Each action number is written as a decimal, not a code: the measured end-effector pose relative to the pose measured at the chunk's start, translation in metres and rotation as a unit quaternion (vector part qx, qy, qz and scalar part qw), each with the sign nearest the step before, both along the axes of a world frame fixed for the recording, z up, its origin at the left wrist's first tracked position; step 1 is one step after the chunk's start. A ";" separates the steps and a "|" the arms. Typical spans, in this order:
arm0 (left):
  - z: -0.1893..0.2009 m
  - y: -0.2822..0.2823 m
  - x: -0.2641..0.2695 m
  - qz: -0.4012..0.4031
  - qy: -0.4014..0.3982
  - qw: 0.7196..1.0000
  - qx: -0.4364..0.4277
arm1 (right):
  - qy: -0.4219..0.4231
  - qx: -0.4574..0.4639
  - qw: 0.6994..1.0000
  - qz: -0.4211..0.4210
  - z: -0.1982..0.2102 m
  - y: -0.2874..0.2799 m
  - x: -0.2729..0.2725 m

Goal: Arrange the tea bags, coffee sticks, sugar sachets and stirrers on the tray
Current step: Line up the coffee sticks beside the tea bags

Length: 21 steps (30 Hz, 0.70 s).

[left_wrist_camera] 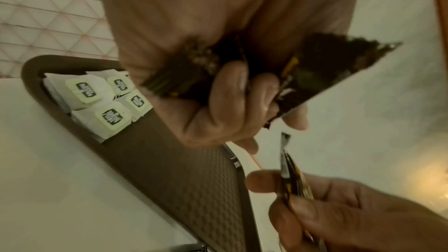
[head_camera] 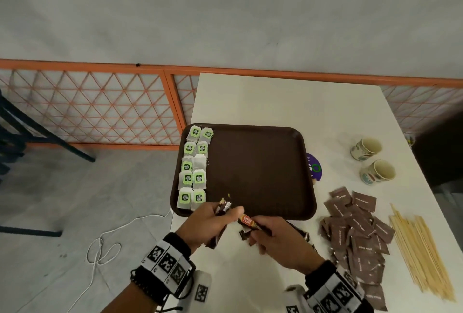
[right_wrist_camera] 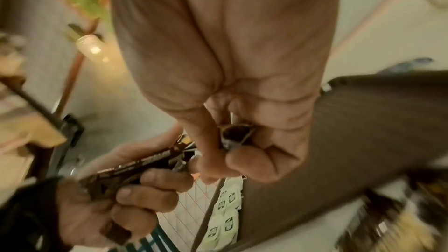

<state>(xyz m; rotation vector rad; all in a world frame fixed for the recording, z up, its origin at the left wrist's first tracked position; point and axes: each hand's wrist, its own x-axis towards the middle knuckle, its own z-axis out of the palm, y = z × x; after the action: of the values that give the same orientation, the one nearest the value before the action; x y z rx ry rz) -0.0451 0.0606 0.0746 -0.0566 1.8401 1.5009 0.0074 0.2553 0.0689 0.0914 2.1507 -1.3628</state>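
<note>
Coffee sticks in hand. My left hand (head_camera: 205,220) has its fingers curled round a bundle of coffee sticks (head_camera: 223,206), held just over the near edge of the tray (head_camera: 260,169). My right hand (head_camera: 278,240) pinches a single coffee stick (head_camera: 246,220) between thumb and fingers, just short of that same near edge.

Step, as I read it: coffee sticks are being dealt out one at a time; none lie on the tray yet.

Tea bags (head_camera: 193,169) done: two columns along the tray's left side.

Next move calls for laying the single stick flat beside the tea bags, parallel to them, without nudging that column.

Right of the tray on the counter (head_camera: 275,102): sugar sachets (head_camera: 355,232) heaped, stirrers (head_camera: 421,250) beyond them, both untouched. Two cups (head_camera: 373,162) farther back.
</note>
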 end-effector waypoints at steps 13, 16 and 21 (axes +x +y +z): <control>-0.027 -0.050 -0.052 0.040 0.042 0.998 0.023 | -0.034 -0.059 0.974 -0.214 0.018 -0.047 -0.048; -0.028 -0.053 -0.064 0.080 0.027 0.995 0.051 | -0.080 -0.192 0.931 -0.300 0.015 -0.054 -0.064; -0.032 -0.055 -0.088 0.167 0.031 0.985 0.005 | -0.095 -0.119 0.925 -0.348 -0.015 -0.044 -0.134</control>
<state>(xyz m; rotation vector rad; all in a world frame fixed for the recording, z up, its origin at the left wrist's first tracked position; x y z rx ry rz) -0.1328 0.0055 0.0428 -0.3315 1.9440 1.7551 -0.1271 0.2116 0.0537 0.9243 1.8315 -1.8940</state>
